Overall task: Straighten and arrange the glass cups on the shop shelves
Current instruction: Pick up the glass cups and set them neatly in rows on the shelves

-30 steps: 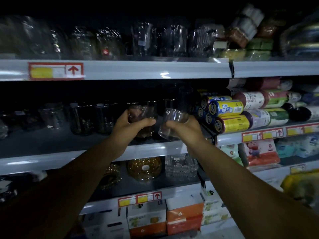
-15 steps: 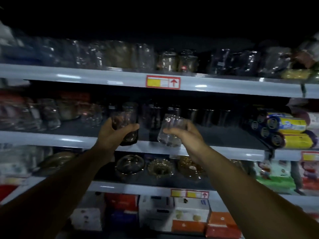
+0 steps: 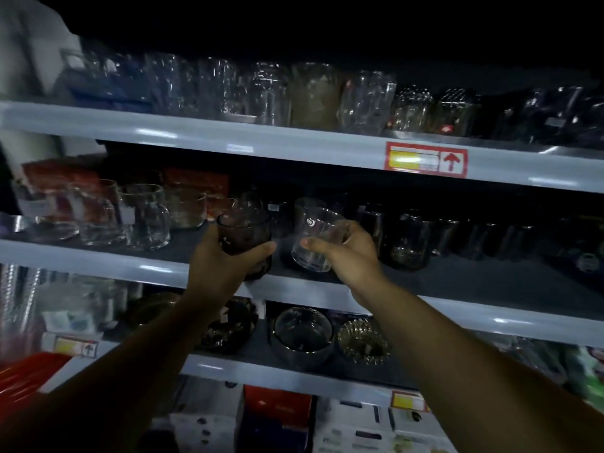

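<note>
One view only: head-worn and wide-angle, facing the shelving (image 3: 294, 148) from close in, shelf lines tilted down to the right. Both forearms (image 3: 457, 354) enter from the bottom edge; left hand (image 3: 225, 266) and right hand (image 3: 346, 256) sit mid-frame. Shelves show above, below and beside the hands.

Dark cup (image 3: 243, 230) base hidden by left hand (image 3: 222, 269); top-shelf glasses (image 3: 261, 93) blurred; boxes (image 3: 277, 416) cut off by bottom edge.
</note>
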{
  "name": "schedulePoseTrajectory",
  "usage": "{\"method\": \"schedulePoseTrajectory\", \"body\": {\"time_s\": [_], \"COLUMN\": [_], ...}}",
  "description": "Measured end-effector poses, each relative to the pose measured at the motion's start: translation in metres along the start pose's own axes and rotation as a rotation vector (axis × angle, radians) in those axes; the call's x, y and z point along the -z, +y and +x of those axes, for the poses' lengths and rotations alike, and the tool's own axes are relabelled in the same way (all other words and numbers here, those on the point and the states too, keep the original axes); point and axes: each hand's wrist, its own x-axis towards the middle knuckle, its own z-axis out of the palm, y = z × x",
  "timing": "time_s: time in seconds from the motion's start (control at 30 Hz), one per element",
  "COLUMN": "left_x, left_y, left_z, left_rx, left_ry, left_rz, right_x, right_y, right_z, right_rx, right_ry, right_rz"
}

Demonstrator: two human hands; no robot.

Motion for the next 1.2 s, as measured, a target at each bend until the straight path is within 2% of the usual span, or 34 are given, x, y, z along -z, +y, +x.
{"method": "schedulePoseTrajectory", "body": {"time_s": [0.27, 0.43, 0.63, 0.77, 0.87, 0.97, 1.07, 1.2], "left_x": [-0.014, -0.033, -0.046, -0.040, -0.034, -0.032, -0.037, -0.048], "left_y": [-0.016, -0.022, -0.027, -0.033, -0.039, -0.045, -0.045, -0.041], "left_z": [0.025, 0.040, 0.042, 0.041, 0.032, 0.026, 0.035, 0.046], "left_rx": [-0.012, -0.026, -0.047, -0.035, -0.154, -0.190, -0.131, -0.088], "left_ry": [-0.095, -0.022, -0.067, -0.081, -0.053, -0.043, -0.067, -0.019], "left_rz": [-0.042, 0.081, 0.160, 0.360, 0.629, 0.627, 0.557, 0.524], "right_x": [-0.024, -0.024, -0.024, -0.027, -0.030, -0.033, -0.035, -0.034], "right_y": [0.019, 0.025, 0.038, 0.047, 0.049, 0.049, 0.046, 0.045], "right_z": [0.024, 0.033, 0.032, 0.034, 0.039, 0.041, 0.040, 0.041], "right_rx": [0.009, 0.065, 0.176, 0.205, 0.209, 0.178, 0.144, 0.122], "right_ry": [0.081, 0.050, 0.048, 0.097, 0.109, 0.094, 0.064, 0.051], "right_rz": [-0.070, -0.182, -0.294, -0.351, -0.431, -0.482, -0.524, -0.508]}}
